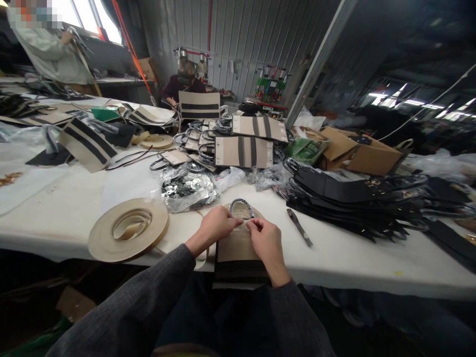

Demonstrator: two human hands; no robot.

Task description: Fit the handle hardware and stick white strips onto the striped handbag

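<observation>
In front of me a beige and black bag panel (pixel 237 248) lies at the table's near edge, its lower end reaching over the edge. A dark, plastic-wrapped bag handle (pixel 241 202) arches up from its top. My left hand (pixel 220 223) is closed at the top left of the panel, thumb stretched along the top edge by the handle. My right hand (pixel 266 241) is pinched at the top right, thumb and forefinger together; whatever small thing sits between them is hidden. To the right of it lies a pair of thread snips (pixel 299 227).
A big roll of beige tape (pixel 100 233) lies left. Ahead are a plastic bag of shiny metal pieces (pixel 189 188) and piled striped panels (pixel 226 151). Black bag parts (pixel 334 191) are stacked right, before a cardboard box (pixel 372 156). Two people (pixel 52 49) are beyond the table.
</observation>
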